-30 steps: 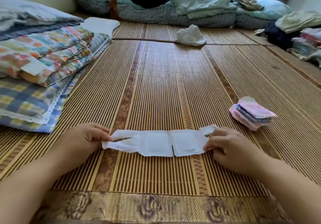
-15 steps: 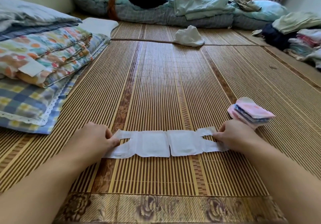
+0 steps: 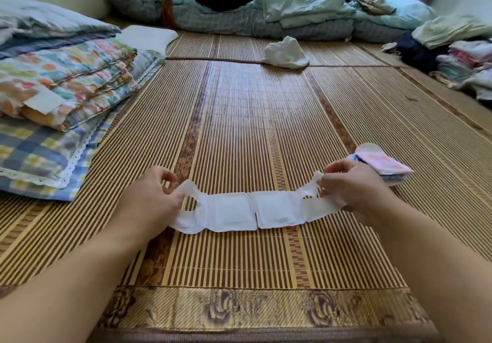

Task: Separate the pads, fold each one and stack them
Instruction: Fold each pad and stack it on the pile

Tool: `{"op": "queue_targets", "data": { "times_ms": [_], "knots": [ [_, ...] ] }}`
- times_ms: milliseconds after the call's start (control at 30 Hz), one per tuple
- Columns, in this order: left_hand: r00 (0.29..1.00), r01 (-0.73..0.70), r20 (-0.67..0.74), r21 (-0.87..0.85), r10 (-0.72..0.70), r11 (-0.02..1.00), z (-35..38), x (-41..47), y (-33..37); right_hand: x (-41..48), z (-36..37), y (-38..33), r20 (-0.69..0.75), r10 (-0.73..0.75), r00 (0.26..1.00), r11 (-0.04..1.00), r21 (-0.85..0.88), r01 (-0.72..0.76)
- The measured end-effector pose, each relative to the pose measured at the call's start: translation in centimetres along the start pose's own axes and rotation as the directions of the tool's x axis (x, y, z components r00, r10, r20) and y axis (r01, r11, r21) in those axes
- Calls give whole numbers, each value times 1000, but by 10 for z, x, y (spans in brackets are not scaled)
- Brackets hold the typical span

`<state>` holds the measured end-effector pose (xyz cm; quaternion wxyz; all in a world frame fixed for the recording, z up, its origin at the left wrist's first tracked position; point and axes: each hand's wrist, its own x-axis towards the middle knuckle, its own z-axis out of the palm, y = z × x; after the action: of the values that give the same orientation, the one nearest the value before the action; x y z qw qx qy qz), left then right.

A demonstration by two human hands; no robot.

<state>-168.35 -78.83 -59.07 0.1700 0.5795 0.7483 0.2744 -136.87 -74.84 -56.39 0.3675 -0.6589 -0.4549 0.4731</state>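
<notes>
A white pad (image 3: 253, 210) lies stretched crosswise on the bamboo mat (image 3: 239, 119) in front of me, with two square panels meeting at a seam in the middle and winged ends. My left hand (image 3: 151, 196) pinches its left wing and lifts it slightly. My right hand (image 3: 351, 185) grips the right wing, which is raised off the mat. Just behind my right hand sits a small stack of folded pink and blue pads (image 3: 383, 163), partly hidden by the hand.
Folded quilts and a checked blanket (image 3: 53, 97) fill the left side. A crumpled white cloth (image 3: 286, 53) lies farther up the mat. Bedding is piled along the back, and folded clothes (image 3: 468, 60) are stacked at the right.
Both hands have lifted the pad's ends off the mat, so it sags in the middle. My right hand moved up and to the right, closer to the folded stack.
</notes>
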Motion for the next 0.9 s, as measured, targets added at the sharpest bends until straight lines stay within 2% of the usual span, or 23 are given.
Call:
{"op": "queue_targets", "data": {
  "times_ms": [200, 400, 533, 700, 767, 900],
  "knots": [
    [996, -66, 49, -80, 70, 995, 11, -3, 23, -8, 39, -13, 152, 10, 988, 1000, 16, -13],
    [992, -70, 99, -89, 79, 994, 15, -3, 32, -11, 65, -13, 166, -11, 986, 991, -126, 32],
    [990, -68, 123, -61, 75, 996, 14, -6, 31, -13, 66, -15, 237, 38, 971, 990, -144, -3],
    [986, -71, 144, -84, 83, 994, 13, -7, 33, -14, 67, -11, 257, 69, 964, 980, -197, -18],
    [985, -74, 150, -93, 88, 993, 14, -7, 35, -14, 68, -6, 250, 46, 967, 965, -260, 22],
    [979, -96, 167, -123, 116, 988, 16, -9, 43, -16, 72, 0, 286, -86, 954, 866, -453, 214]
  ]
}}
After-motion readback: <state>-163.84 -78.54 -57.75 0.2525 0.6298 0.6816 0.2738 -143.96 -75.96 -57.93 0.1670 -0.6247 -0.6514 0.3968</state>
